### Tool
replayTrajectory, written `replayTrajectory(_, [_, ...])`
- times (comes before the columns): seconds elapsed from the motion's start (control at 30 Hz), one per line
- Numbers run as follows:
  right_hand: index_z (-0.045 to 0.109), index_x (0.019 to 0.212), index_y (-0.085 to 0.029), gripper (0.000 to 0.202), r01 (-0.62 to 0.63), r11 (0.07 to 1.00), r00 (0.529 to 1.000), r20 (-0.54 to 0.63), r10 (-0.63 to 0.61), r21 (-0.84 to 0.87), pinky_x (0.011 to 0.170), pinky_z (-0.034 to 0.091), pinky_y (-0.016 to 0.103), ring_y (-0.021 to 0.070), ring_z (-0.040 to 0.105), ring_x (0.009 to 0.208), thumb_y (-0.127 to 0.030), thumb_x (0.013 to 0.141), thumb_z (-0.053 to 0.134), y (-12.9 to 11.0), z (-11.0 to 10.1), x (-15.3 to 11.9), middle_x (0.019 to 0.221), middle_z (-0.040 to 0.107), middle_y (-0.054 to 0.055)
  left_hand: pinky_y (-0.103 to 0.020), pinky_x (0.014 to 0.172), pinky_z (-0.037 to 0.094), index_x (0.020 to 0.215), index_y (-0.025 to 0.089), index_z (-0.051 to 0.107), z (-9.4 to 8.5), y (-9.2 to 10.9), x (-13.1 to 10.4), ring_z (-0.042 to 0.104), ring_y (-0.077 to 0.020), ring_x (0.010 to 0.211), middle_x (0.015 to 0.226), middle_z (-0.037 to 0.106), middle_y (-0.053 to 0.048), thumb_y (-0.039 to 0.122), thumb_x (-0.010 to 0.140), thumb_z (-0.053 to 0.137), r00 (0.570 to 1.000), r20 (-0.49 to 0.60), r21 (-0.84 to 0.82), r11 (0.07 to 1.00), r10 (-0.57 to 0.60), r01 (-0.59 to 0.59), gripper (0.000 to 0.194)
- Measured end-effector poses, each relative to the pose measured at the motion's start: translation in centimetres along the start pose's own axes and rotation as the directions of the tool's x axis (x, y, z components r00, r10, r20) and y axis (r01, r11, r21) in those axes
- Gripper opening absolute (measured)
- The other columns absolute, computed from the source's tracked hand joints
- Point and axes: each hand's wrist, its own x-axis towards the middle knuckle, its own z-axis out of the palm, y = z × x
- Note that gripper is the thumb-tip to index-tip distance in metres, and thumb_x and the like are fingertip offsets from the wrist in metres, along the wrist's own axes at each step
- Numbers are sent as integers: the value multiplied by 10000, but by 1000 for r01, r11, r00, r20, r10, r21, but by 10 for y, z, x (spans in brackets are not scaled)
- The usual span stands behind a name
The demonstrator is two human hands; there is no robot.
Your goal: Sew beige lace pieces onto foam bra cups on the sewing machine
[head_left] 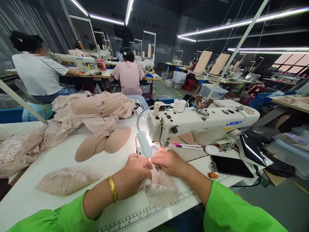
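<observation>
A beige lace bra piece [164, 191] hangs toward the table's front edge below both hands. My left hand [137, 172] is closed on its smooth cup part, fingers near the machine's needle area. Closed as well, my right hand [169, 161] presses the fabric just in front of the needle, its fingertips partly hidden. The white sewing machine [198, 120] stands right behind the hands. Its small lamp [144, 143] on a bent neck lights the spot and covers part of the stitching place.
Beige foam cups [103, 143] and a lace cup [67, 180] lie at left, before a lace heap [91, 106]. Pens [188, 146], a phone [231, 166] and an orange charm [213, 175] are at right. A ruler strip [142, 216] runs along the front edge. Co-workers sit beyond.
</observation>
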Motion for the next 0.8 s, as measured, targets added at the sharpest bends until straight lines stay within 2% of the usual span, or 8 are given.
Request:
replayTrajectory(0.13, [743,994,-271,318,-111,989,993,-30,114,96,808,422,309,191,619,906,-65,951,504,0,-4,2,1022,774,16,-593,1056,272,864,237,769,15,5,8,654,-269,1003,1212,690,-100,40,742,616,996,-56,6,998,-65,66,278])
replayTrajectory(0.3, [748,973,-271,351,-180,979,983,-27,184,96,784,421,311,193,595,853,-41,925,488,4,-5,1,986,773,11,-594,1018,280,830,253,781,34,3,15,619,-267,922,1160,712,-97,104,753,629,982,-172,23,997,-72,77,226])
replayTrajectory(0.53, [708,888,-244,327,-188,979,982,-15,190,81,745,360,315,182,521,780,9,862,502,4,-5,0,950,765,-17,-564,996,281,829,251,794,35,4,15,586,-210,792,1157,702,-99,148,789,616,977,-198,5,997,-74,76,210])
replayTrajectory(0.67, [698,871,-242,339,-195,978,979,-42,198,72,765,352,323,184,492,775,29,838,497,4,-5,-1,985,769,-30,-540,984,292,823,251,789,38,4,14,599,-225,820,1170,701,-102,182,789,634,975,-209,-24,997,-77,74,173])
replayTrajectory(0.8, [694,855,-242,329,-200,978,979,-16,201,66,734,343,321,191,500,780,19,846,495,4,-6,0,898,745,-15,-510,975,317,828,249,780,38,2,13,595,-225,812,1196,706,-100,177,749,662,978,-196,-15,998,-67,66,159])
